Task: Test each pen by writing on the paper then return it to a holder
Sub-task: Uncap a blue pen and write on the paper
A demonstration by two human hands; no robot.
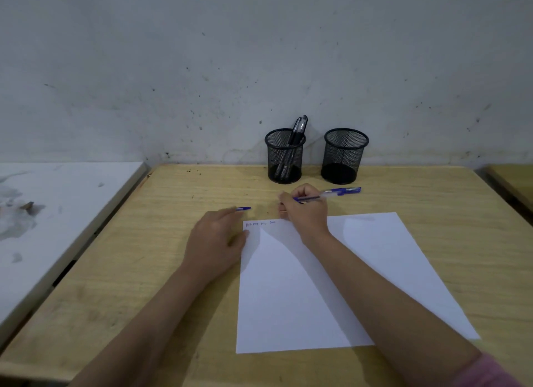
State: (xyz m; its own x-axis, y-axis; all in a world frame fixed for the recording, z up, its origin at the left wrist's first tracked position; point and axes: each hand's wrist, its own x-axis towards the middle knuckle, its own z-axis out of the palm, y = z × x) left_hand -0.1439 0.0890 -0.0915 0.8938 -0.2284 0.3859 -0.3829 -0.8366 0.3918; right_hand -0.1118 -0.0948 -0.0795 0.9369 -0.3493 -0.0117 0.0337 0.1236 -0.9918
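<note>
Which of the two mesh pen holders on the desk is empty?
The right holder, nearer the blue pen: only its dark base shows through the mesh. The left holder has black pens leaning in it.

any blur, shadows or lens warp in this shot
Head view: wide-angle warp bows the desk edges; soft, dim light; right hand and arm throw a soft shadow across the paper; left hand slightly blurred; handwriting too small to read.

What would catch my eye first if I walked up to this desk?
Probably the right hand holding a blue pen just beyond the top edge of the white paper, where a few small words are written. The left hand holds a blue cap nearby. Against the wall stand two black mesh holders: the left one has pens, the right one looks empty.
</note>
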